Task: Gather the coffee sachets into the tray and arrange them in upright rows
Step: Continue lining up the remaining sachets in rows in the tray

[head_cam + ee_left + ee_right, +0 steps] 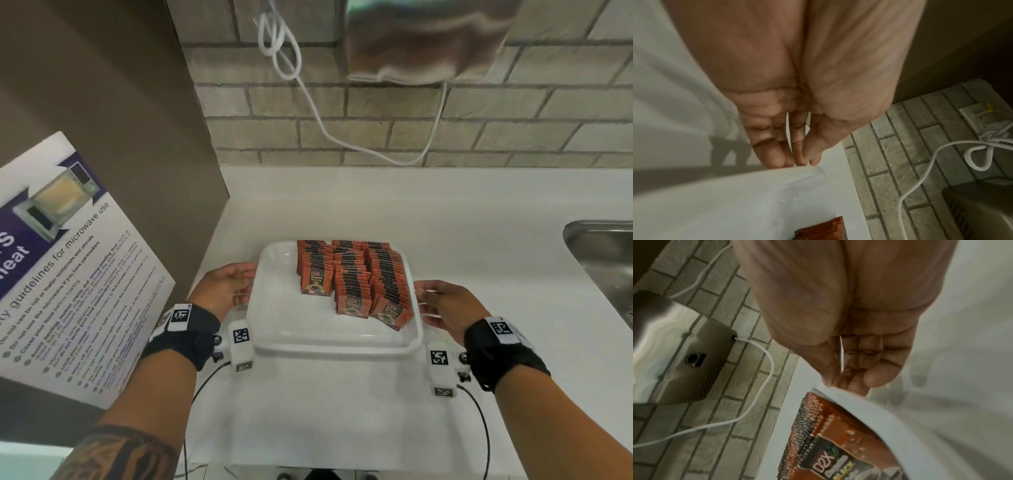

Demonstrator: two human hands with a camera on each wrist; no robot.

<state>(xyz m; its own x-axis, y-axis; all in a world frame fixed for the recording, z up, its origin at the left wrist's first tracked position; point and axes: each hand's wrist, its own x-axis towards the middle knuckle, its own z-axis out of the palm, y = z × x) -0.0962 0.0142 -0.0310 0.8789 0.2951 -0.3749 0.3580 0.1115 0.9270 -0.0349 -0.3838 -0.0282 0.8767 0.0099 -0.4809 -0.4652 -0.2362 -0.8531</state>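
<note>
On the white countertop, near the middle: a shallow white plastic tray with rounded corners, holding red-orange coffee sachets marked "D2X" and "BLACK". Packed upright in 3 rows along the tray's right and far part, leaning slightly toward the near side. Left row shorter than the other 2. Left and near parts of the tray floor bare.

Left hand at the tray's left rim, fingers fairly straight and close together, tips touching the rim edge, thumb meeting the rim beside them. Whether pinching or just touching, cannot tell. From the left wrist view, 1 corner of a sachet showing inside the tray.

Right hand at the tray's right rim, fingers loosely extended with tips against the outer wall, thumb up at the rim's top edge. Nothing else held. Right row of sachets just inside that wall, seen close in the right wrist view.

Black wrist straps with white tagged camera blocks on both arms. Far side: grey brick wall, a brushed-metal hand dryer mounted on it, white looped cable hanging below. Far right: edge of a steel sink. Left: a printed microwave guidelines poster on a brown panel.
</note>
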